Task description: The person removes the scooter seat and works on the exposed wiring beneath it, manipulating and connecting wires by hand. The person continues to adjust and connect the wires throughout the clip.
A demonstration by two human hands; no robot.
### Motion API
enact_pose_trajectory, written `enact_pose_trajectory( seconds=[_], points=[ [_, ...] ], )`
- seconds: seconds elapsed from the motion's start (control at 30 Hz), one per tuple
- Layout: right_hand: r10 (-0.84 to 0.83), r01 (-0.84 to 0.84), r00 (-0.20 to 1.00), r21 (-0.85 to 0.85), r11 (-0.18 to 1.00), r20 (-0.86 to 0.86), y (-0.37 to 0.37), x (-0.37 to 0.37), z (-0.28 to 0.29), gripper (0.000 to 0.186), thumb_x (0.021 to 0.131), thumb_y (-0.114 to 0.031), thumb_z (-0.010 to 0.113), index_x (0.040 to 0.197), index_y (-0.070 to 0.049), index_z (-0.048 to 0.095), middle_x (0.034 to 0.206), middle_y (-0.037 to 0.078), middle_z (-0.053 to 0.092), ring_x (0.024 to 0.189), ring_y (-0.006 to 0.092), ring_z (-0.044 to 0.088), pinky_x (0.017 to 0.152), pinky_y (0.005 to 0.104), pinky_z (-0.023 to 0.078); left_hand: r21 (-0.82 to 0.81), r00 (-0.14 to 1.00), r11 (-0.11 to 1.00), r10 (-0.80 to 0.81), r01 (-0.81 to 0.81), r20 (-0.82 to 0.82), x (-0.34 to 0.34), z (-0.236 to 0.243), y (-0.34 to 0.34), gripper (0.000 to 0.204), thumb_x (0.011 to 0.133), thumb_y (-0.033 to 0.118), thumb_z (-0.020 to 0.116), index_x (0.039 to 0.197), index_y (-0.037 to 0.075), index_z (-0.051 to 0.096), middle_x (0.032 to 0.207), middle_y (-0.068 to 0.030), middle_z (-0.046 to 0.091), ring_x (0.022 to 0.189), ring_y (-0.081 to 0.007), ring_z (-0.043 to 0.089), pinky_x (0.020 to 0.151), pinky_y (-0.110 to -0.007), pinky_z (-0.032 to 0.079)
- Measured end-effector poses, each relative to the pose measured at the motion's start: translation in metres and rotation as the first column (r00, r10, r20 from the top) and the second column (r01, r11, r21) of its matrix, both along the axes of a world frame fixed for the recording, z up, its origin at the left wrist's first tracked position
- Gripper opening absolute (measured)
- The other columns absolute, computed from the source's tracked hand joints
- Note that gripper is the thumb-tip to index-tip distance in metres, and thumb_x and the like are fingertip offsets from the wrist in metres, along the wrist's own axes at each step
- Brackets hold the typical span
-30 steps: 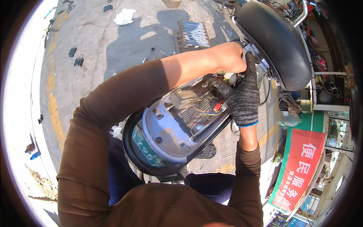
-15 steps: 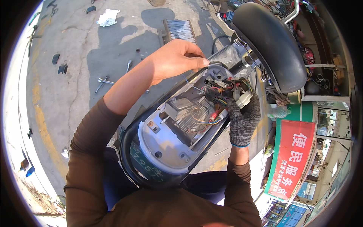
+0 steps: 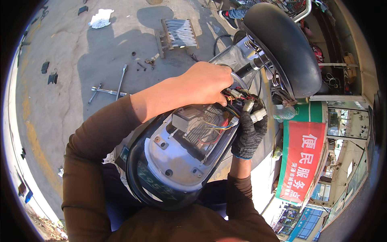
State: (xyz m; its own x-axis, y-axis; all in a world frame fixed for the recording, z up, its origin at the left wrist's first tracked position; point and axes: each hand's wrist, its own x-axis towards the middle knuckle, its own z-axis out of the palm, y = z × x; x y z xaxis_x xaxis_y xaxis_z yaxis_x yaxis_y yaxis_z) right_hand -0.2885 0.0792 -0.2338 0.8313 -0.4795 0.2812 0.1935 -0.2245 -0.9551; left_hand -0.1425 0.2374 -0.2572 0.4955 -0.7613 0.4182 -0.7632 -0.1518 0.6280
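Observation:
An electric scooter's body lies before me with a pale grey compartment rim (image 3: 161, 157) around its open compartment. Inside sits a finned metal controller (image 3: 197, 131) beside a tangle of coloured wires (image 3: 236, 99). My bare left hand (image 3: 209, 82) reaches over the compartment from the left, thumb and fingers closed on the wires at its far end; the fingertips are partly hidden. My right hand (image 3: 246, 137), in a dark grey knit glove, is closed around wires with white plug connectors (image 3: 259, 115) at the compartment's right edge. Another white connector (image 3: 234, 122) lies near the glove.
A black padded seat (image 3: 282, 50) stands tilted beyond the compartment. On the ground at left lie a cross wrench (image 3: 109, 91), small dark parts (image 3: 52, 76) and white paper (image 3: 100, 18). A small slatted stool (image 3: 181, 33) stands farther off. A red banner (image 3: 300, 161) hangs at right.
My left hand has come down from above the far rim onto the wires. The right hand still holds the connectors. The whole view has shifted slightly.

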Motion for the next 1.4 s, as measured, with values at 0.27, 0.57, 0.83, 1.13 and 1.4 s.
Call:
enact_pose_trajectory(
  seconds=[0.27,0.57,0.83,1.13,1.4],
  points=[
    [-0.032,0.027,0.994,-0.051,0.998,-0.109,-0.011,-0.004,0.004,0.046,0.085,-0.007,0.073,0.129,-0.002,0.059,0.116,0.005,0.065,0.101,0.0144,0.061,0.087,0.0296,0.05,-0.08,0.995,0.995,-0.071,0.065,-0.07,0.017,-0.013,-0.012,0.023,0.078,0.019,0.074,0.094,0.004,0.068,0.09,-0.0108,0.062,0.089,-0.0327,0.063,0.075,-0.044,0.05],
    [-0.008,-0.018,0.98,-0.133,0.991,-0.198,-0.012,0.002,0.013,0.045,0.086,-0.006,0.071,0.129,-0.001,0.059,0.117,0.006,0.066,0.104,0.0149,0.06,0.091,0.0296,0.047,-0.142,0.936,0.984,-0.15,0.109,-0.319,0.035,-0.018,-0.009,0.023,0.084,0.014,0.069,0.097,-0.005,0.066,0.088,-0.0195,0.061,0.08,-0.0368,0.06,0.073,-0.042,0.046],
    [0.027,-0.044,0.982,-0.093,0.995,-0.185,-0.019,0.005,0.012,0.041,0.085,-0.006,0.074,0.124,-0.002,0.063,0.112,0.005,0.068,0.098,0.0136,0.06,0.088,0.0293,0.048,-0.081,0.894,0.992,-0.125,0.1,-0.431,0.035,-0.01,-0.009,0.021,0.088,0.009,0.068,0.102,-0.005,0.066,0.087,-0.0096,0.066,0.081,-0.0151,0.06,0.077,-0.032,0.047],
    [0.191,-0.217,0.949,-0.078,0.973,-0.249,-0.056,0.002,0.005,0.039,0.081,-0.001,0.076,0.118,-0.003,0.064,0.11,0.008,0.069,0.101,0.0164,0.064,0.093,0.03,0.051,-0.133,0.696,0.991,-0.114,0.027,-0.709,0.01,0.015,0.02,0.037,0.093,0.01,0.064,0.127,-0.005,0.059,0.099,-0.0042,0.068,0.082,-0.0082,0.059,0.067,-0.023,0.043],
    [0.104,-0.095,0.961,0.047,0.994,-0.256,-0.08,-0.114,0.004,0.028,0.092,-0.006,0.066,0.12,-0.005,0.065,0.107,0.003,0.067,0.094,0.0132,0.062,0.085,0.0274,0.051,-0.073,0.704,0.978,0.088,-0.196,-0.705,-0.04,0.039,0.064,0.042,0.101,0.019,0.054,0.134,-0.006,0.052,0.125,-0.0144,0.063,0.115,-0.0223,0.06,0.096,-0.033,0.049]
  ],
)
